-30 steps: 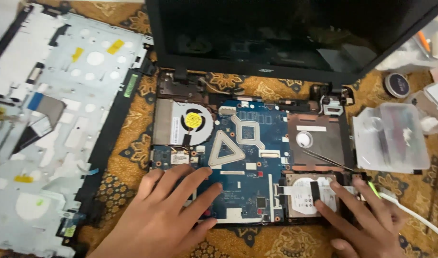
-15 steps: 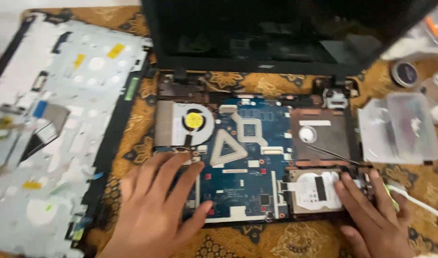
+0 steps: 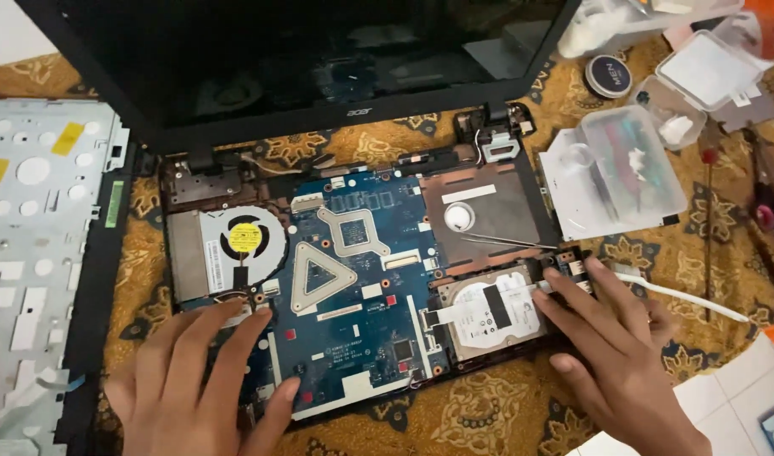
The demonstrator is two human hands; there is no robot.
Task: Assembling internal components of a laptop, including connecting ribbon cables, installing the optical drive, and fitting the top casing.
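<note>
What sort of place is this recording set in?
Probably a home repair spot, not a shop bench: an opened laptop lies on a patterned cloth, with plastic parts boxes and a screwdriver beside it.

The left hand (image 3: 197, 380) lies flat on the blue motherboard (image 3: 353, 295); the right hand (image 3: 615, 346) touches the hard drive (image 3: 488, 308).

Single head view, close, looking steeply down on opened laptop (image 3: 362, 295); screen toward 12 o'clock, wearer's hands enter from 6 o'clock. No second view.
</note>
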